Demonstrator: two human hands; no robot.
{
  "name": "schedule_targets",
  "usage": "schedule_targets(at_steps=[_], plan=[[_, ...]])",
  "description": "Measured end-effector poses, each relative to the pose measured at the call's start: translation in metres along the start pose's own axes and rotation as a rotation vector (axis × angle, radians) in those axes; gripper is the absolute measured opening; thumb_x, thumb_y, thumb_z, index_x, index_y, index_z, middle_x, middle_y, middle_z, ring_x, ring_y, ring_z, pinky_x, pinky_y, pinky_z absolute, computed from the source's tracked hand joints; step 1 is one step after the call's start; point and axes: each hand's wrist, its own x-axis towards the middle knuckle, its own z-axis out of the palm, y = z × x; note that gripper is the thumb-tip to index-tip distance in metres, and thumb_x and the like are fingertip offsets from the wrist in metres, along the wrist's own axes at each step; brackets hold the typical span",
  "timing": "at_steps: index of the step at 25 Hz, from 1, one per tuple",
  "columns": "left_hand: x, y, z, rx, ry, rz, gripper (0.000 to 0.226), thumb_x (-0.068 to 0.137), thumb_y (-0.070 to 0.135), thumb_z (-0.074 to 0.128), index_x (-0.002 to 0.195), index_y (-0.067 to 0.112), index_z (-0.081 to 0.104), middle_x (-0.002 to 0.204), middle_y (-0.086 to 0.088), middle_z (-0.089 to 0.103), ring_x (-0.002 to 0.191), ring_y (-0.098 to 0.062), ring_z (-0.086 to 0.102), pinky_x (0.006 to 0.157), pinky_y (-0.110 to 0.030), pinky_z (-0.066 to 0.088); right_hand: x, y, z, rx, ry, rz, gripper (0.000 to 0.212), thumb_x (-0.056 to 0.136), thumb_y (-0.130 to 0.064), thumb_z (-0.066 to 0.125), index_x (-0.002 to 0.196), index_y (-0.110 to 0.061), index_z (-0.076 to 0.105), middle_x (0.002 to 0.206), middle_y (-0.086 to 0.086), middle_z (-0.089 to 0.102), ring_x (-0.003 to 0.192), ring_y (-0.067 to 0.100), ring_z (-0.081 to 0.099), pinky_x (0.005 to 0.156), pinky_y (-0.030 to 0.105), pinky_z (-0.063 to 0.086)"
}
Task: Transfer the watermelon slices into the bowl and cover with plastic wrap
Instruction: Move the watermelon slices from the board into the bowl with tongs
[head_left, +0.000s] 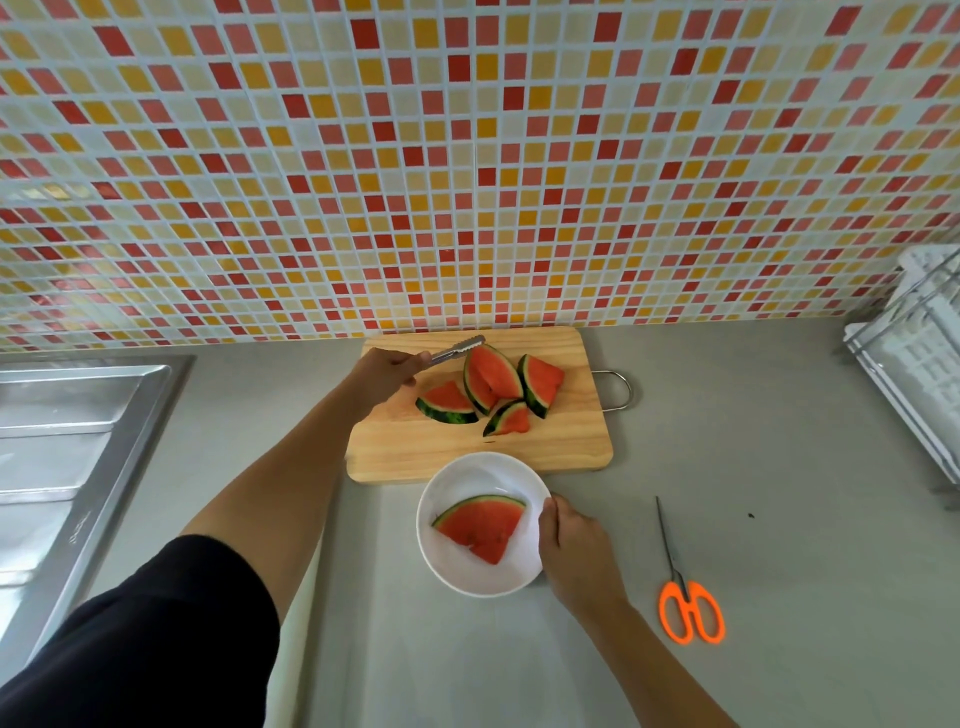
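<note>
Tongs (457, 351) were gripped by left hand (387, 371) fingers, just beside four slices (493, 382). The bowl (457, 577), holding one slice (480, 525), was pinched by right hand (571, 545) fingers. Slices seemed wet and soft, best nipped at the rind.

At least five watermelon slices (540, 382), one bowl (470, 475), one board (571, 441)

This is a home kitchen. A wall of small red, orange and cream mosaic tiles (467, 156) fills the upper frame as a splashback above a grey countertop (753, 415). At the left edge lies a stainless steel sink (67, 441) with a ribbed drainer, and at the right edge stands a wire dish rack (914, 374). In the centre sit a wooden cutting board (415, 452) with watermelon slices (493, 384), metal tongs (457, 352) and a white bowl (467, 577). Orange-handled scissors (691, 613) lie at the lower right.
</note>
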Motion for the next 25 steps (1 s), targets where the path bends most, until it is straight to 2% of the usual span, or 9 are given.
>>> schedule_targets(at_steps=[3, 5, 7, 10, 13, 17, 20, 23, 25], plan=[[-0.001, -0.002, 0.0, 0.015, -0.062, -0.05, 0.04, 0.083, 0.051, 0.061, 0.086, 0.011, 0.071, 0.065, -0.001, 0.054, 0.053, -0.015, 0.031, 0.048, -0.025, 0.027, 0.0, -0.002, -0.001, -0.011, 0.006, -0.006, 0.028, 0.097, -0.022, 0.035, 0.071, -0.013, 0.042, 0.062, 0.015, 0.055, 0.056, 0.025, 0.046, 0.054, 0.032, 0.031], [-0.003, -0.004, 0.002, 0.002, -0.131, -0.083, 0.043, 0.084, 0.05, 0.061, 0.08, 0.008, 0.069, 0.061, -0.003, 0.045, 0.051, -0.015, 0.024, 0.047, -0.024, 0.022, 0.0, -0.002, -0.001, -0.014, 0.009, -0.006, 0.027, 0.097, -0.021, 0.035, 0.071, -0.013, 0.042, 0.065, 0.017, 0.059, 0.056, 0.025, 0.046, 0.055, 0.033, 0.032], [-0.004, -0.007, 0.004, -0.016, -0.197, -0.093, 0.046, 0.085, 0.05, 0.06, 0.071, 0.007, 0.06, 0.061, -0.006, 0.039, 0.049, -0.015, 0.021, 0.048, -0.024, 0.02, -0.001, -0.003, -0.001, -0.016, 0.002, -0.008, 0.029, 0.097, -0.021, 0.035, 0.069, -0.016, 0.041, 0.059, 0.012, 0.055, 0.055, 0.023, 0.045, 0.054, 0.032, 0.031], [-0.004, -0.009, 0.004, -0.028, -0.194, -0.094, 0.05, 0.084, 0.05, 0.06, 0.08, 0.001, 0.063, 0.069, -0.011, 0.041, 0.05, -0.015, 0.023, 0.049, -0.024, 0.02, -0.002, -0.004, -0.002, -0.024, -0.005, 0.006, 0.038, 0.097, -0.023, 0.034, 0.06, -0.028, 0.029, 0.049, -0.007, 0.038, 0.051, 0.018, 0.04, 0.053, 0.03, 0.027], [-0.005, -0.002, -0.001, 0.073, -0.127, -0.048, 0.048, 0.081, 0.052, 0.063, 0.084, 0.005, 0.07, 0.065, -0.006, 0.052, 0.052, -0.015, 0.033, 0.051, -0.025, 0.028, -0.002, -0.005, -0.002, -0.051, -0.001, 0.015, 0.04, 0.097, -0.023, 0.034, 0.058, -0.03, 0.024, 0.049, -0.01, 0.035, 0.049, 0.016, 0.039, 0.053, 0.029, 0.025], [-0.006, 0.015, -0.014, 0.345, 0.015, 0.1, 0.047, 0.083, 0.054, 0.058, 0.078, 0.01, 0.07, 0.072, -0.003, 0.065, 0.072, -0.018, 0.057, 0.071, -0.029, 0.04, -0.001, -0.005, -0.003, -0.041, -0.018, 0.011, 0.036, 0.097, -0.022, 0.034, 0.061, -0.025, 0.031, 0.051, -0.003, 0.04, 0.053, 0.02, 0.042, 0.053, 0.03, 0.028], [-0.017, 0.024, -0.017, 0.384, 0.051, 0.134, 0.05, 0.084, 0.054, 0.058, 0.07, 0.007, 0.067, 0.067, -0.005, 0.062, 0.063, -0.018, 0.054, 0.059, -0.026, 0.039, -0.001, -0.005, -0.004, -0.031, -0.017, 0.015, 0.028, 0.097, -0.024, 0.033, 0.071, -0.017, 0.039, 0.06, 0.007, 0.052, 0.058, 0.023, 0.047, 0.055, 0.03, 0.031], [-0.034, 0.021, -0.011, 0.214, -0.166, -0.021, 0.044, 0.081, 0.049, 0.064, 0.073, 0.006, 0.066, 0.057, -0.001, 0.058, 0.039, -0.01, 0.036, 0.042, -0.02, 0.031, 0.0, -0.007, -0.005, -0.021, -0.035, 0.021, 0.029, 0.097, -0.025, 0.031, 0.072, -0.015, 0.041, 0.063, 0.007, 0.052, 0.061, 0.025, 0.051, 0.056, 0.031, 0.033], [-0.039, 0.014, -0.003, 0.203, -0.221, -0.085, 0.045, 0.081, 0.048, 0.065, 0.069, 0.004, 0.064, 0.056, 0.0, 0.058, 0.035, -0.008, 0.029, 0.039, -0.02, 0.027, -0.001, -0.007, -0.007, -0.022, -0.041, 0.018, 0.03, 0.098, -0.024, 0.031, 0.072, -0.014, 0.04, 0.062, 0.007, 0.051, 0.061, 0.025, 0.05, 0.056, 0.031, 0.032]])
